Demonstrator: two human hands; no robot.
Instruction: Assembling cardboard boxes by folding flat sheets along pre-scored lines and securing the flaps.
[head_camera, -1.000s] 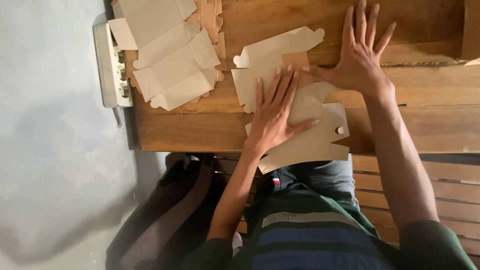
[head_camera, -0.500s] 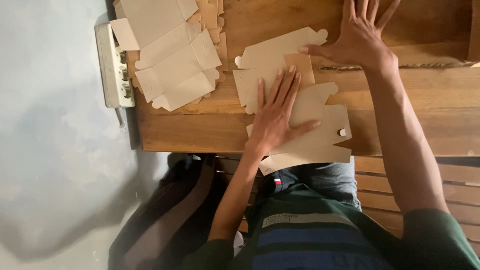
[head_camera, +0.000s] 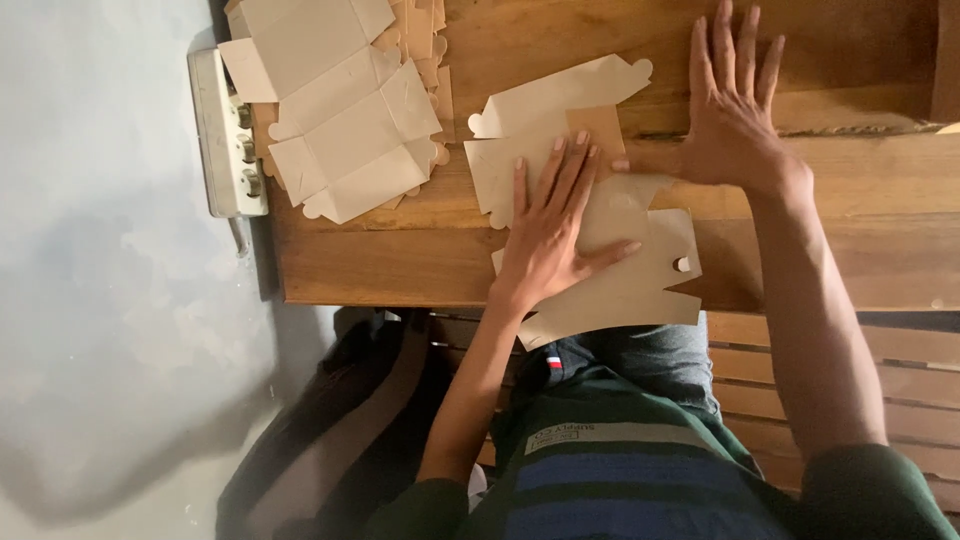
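Head view. A flat die-cut cardboard box blank (head_camera: 600, 255) lies on the wooden desk (head_camera: 400, 265), overhanging the desk's near edge above the person's lap. The left hand (head_camera: 555, 225) rests palm-down on the middle of the blank, fingers (head_camera: 560, 175) straight and spread, gripping nothing, only pressing. The right hand (head_camera: 735, 125) lies flat on the desk just beyond the blank's far right portion, fingers splayed; its thumb touches a flap of the blank, and nothing is enclosed in the hand.

Step in hand, as a judgement: the blank is being pinned flat and a panel creased or folded along a score line. The next move calls for steady downward pressure from the left hand while the right hand lifts or turns the adjacent flap, keeping the fold on the score so the board does not buckle.

A stack of flat blanks (head_camera: 335, 110) sits at the desk's far left corner, well apart from the hands. A white power strip (head_camera: 228, 135) hangs along the left edge.

Hidden or unclear: the left palm covers the fold line, so the crease cannot be confirmed. The stack's depth, possibly several sheets, is not readable. The desk's far edge and right side are cut off by the frame.
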